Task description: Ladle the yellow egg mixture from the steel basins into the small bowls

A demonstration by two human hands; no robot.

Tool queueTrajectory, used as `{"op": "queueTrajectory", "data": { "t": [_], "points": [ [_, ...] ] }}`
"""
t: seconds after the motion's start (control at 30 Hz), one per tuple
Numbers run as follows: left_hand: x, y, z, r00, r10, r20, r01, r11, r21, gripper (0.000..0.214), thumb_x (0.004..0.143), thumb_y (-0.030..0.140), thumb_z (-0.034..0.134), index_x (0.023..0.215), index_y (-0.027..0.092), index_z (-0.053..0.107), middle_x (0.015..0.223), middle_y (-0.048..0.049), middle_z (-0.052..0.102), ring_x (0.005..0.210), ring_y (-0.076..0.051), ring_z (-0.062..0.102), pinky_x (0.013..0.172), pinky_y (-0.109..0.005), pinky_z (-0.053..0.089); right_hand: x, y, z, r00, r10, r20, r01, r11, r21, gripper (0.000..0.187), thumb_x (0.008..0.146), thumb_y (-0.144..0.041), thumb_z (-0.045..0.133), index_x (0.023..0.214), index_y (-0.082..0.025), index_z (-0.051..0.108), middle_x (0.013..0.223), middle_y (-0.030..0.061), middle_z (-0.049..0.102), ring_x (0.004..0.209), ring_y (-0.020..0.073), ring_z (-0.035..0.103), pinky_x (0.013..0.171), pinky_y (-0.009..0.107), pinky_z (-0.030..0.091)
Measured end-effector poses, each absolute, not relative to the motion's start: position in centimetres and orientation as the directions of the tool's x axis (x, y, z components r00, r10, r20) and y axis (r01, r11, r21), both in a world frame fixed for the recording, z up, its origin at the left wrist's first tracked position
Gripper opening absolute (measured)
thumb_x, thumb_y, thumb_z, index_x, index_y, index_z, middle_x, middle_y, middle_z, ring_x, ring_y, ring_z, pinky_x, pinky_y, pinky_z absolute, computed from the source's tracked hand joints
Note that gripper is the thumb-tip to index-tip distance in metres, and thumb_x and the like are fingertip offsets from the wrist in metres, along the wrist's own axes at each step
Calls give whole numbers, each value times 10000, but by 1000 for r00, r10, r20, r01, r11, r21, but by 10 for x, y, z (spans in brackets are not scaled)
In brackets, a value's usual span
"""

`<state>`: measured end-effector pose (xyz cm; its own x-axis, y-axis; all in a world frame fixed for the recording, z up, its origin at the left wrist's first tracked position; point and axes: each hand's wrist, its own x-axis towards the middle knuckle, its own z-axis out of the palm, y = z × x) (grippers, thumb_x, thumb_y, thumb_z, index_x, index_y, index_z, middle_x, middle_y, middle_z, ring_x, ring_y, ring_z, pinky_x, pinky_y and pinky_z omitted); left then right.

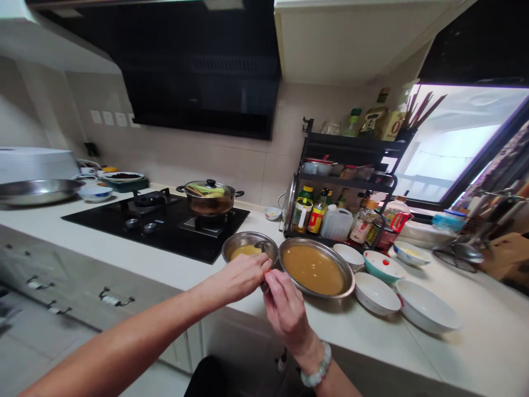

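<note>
My left hand [242, 277] and my right hand [285, 310] meet fingertip to fingertip at the counter's front edge. Both are closed in a pinch on something small and dark that I cannot make out. They hover just in front of a small steel bowl [231, 247] of yellow liquid with a spoon [262, 246] in it. Right of the hands lies a wide steel plate [349, 275] filled with brown liquid. A pale bead bracelet [317, 372] circles my right wrist.
A lidded pot [210, 197] sits on the black hob [165, 231]. A black rack [347, 182] of bottles stands behind the plate. White bowls [427, 313] lie to the right. A wok [35, 191] and dishes are at far left. Drawers [82, 275] run below.
</note>
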<state>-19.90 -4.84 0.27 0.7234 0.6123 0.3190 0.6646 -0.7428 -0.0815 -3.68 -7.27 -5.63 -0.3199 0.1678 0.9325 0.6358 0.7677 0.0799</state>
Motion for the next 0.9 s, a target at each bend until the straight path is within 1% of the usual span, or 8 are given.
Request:
{"op": "queueTrajectory", "data": {
  "t": [0.2,0.3,0.37,0.43,0.5,0.53,0.63,0.9],
  "points": [
    [-221,-37,-14,712,638,292,676,-735,-43,206,916,157,454,807,155,629,820,-60,632,655,-155,589,588,-255,420,-61,-56,-64,-354,243,903,541,841,-14,229,890,-66,446,1051,-171,570,847,103,654,785,213,644,692,350,562],
    [-232,-31,-23,634,671,384,673,-724,155,124,868,175,526,870,174,650,869,-56,650,679,-148,610,622,-244,449,-62,-50,-71,-381,266,885,512,858,-37,176,887,-64,440,942,-180,560,821,92,626,782,206,624,685,334,546],
    [-242,-25,-38,419,729,541,631,-662,404,152,848,233,561,973,192,638,922,-57,661,725,-146,626,672,-244,477,-59,-47,-75,-354,292,889,512,855,-77,172,889,-59,440,946,-182,546,851,93,621,807,198,620,708,327,544],
    [-252,-19,-60,-28,809,587,520,-490,700,183,871,317,517,959,190,616,824,-44,658,665,-139,613,623,-241,486,-53,-45,-78,-297,323,899,525,841,-128,173,896,-59,446,967,-185,540,863,84,615,800,183,621,704,307,544],
    [-259,-15,-86,-436,808,397,278,-298,913,299,899,429,416,847,182,576,664,-8,600,487,-118,523,469,-229,434,-47,-44,-81,-249,341,907,544,823,-161,172,902,-68,459,994,-189,540,857,70,610,777,171,621,696,296,546],
    [-260,-13,-98,-503,817,282,145,-241,959,346,891,480,398,808,182,553,623,4,577,447,-113,492,432,-227,415,-45,-44,-82,-230,342,911,557,814,-165,175,905,-73,465,1013,-188,542,850,65,609,770,171,621,695,296,547],
    [-253,-11,-124,-501,863,62,-86,-120,989,416,802,586,481,735,179,534,556,23,545,403,-104,457,382,-219,376,-40,-43,-83,-216,338,916,597,788,-150,222,919,-81,447,1097,-173,543,834,68,612,768,181,624,695,310,547],
    [-223,-6,-122,-379,925,21,-85,-57,995,442,664,570,630,502,196,460,407,45,455,358,-74,365,374,-200,262,-40,-41,-92,-212,476,854,573,768,-286,147,923,-117,448,956,-181,576,812,50,591,679,143,589,580,248,504]
  ]
}}
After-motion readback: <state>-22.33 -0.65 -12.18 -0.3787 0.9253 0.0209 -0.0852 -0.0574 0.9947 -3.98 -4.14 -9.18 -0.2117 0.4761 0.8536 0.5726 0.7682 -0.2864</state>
